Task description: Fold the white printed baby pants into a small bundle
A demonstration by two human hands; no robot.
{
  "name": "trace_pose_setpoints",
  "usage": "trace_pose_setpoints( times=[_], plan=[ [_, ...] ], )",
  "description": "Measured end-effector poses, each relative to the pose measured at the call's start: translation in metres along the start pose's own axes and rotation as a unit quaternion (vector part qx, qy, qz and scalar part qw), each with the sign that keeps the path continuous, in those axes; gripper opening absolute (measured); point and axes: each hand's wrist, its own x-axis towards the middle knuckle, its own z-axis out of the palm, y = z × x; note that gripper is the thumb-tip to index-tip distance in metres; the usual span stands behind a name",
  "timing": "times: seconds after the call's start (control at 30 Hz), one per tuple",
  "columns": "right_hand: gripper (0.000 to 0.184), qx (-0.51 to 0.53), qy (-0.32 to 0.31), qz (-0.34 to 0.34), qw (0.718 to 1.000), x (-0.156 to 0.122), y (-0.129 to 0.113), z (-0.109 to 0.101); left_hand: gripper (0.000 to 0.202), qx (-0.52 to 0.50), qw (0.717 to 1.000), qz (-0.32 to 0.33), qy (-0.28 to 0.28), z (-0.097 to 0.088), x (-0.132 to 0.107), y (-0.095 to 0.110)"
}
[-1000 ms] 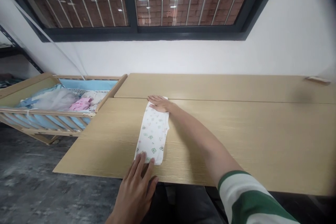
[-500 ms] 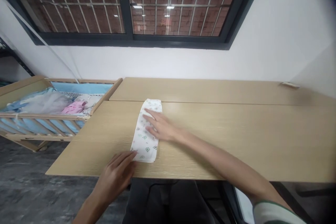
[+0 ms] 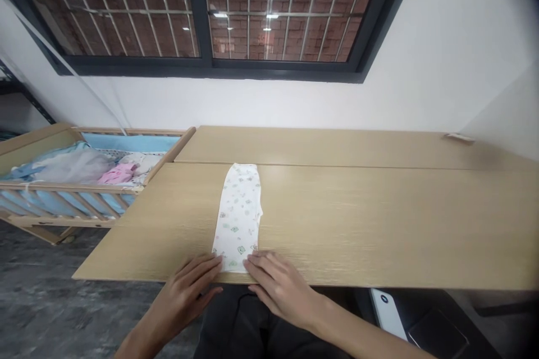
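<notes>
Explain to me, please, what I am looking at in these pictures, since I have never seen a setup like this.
There is no machine here: these are a person's two bare hands, filmed by a camera worn on their head that looks forward and down, so you see roughly what the person sees. On a light wooden table lies a long, folded strip of white cloth with a small green print. The left hand and the right hand rest open at its near end, touching it without any visible grip. To the left stands a wooden crib holding bedding.
</notes>
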Motion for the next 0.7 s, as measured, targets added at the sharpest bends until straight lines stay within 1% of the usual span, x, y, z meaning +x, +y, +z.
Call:
trace_pose_setpoints(
  times=[0.1, 0.17, 0.27, 0.33, 0.37, 0.43, 0.5, 0.53, 0.6, 0.63, 0.7],
  plan=[
    [0.044, 0.008, 0.032, -0.002, 0.999, -0.011, -0.008, -0.001, 0.04, -0.005, 0.999, 0.047, -0.022, -0.003, -0.005, 0.007],
    [0.04, 0.01, 0.041, -0.008, 0.999, -0.016, -0.013, -0.007, 0.041, -0.026, 0.997, 0.063, -0.029, -0.006, -0.005, 0.012],
    [0.032, 0.039, 0.047, 0.006, 0.998, -0.015, -0.019, -0.022, 0.04, -0.097, 0.994, 0.051, -0.022, -0.013, 0.002, 0.018],
    [0.027, 0.085, 0.051, 0.041, 0.994, -0.006, -0.02, -0.037, 0.038, -0.149, 0.988, 0.025, -0.014, -0.022, 0.016, 0.018],
    [0.026, 0.112, 0.052, 0.063, 0.99, 0.001, -0.018, -0.046, 0.036, -0.169, 0.986, 0.011, -0.003, -0.028, 0.027, 0.017],
    [0.024, 0.164, 0.058, 0.106, 0.979, 0.02, -0.009, -0.064, 0.031, -0.18, 0.983, -0.014, 0.042, -0.04, 0.056, 0.009],
    [0.023, 0.202, 0.075, 0.149, 0.965, 0.046, 0.01, -0.079, 0.022, -0.156, 0.982, -0.029, 0.106, -0.05, 0.091, -0.005],
    [0.024, 0.213, 0.091, 0.168, 0.958, 0.06, 0.022, -0.084, 0.02, -0.134, 0.983, -0.042, 0.12, -0.054, 0.11, -0.015],
    [0.025, 0.233, 0.112, 0.18, 0.949, 0.089, 0.052, -0.089, 0.02, -0.107, 0.983, -0.081, 0.128, -0.056, 0.146, -0.037],
    [0.025, 0.24, 0.119, 0.178, 0.947, 0.103, 0.069, -0.089, 0.022, -0.102, 0.982, -0.103, 0.12, -0.055, 0.164, -0.05],
    [0.023, 0.257, 0.109, 0.179, 0.943, 0.129, 0.104, -0.083, 0.025, -0.102, 0.98, -0.139, 0.096, -0.048, 0.195, -0.074]
  ],
)
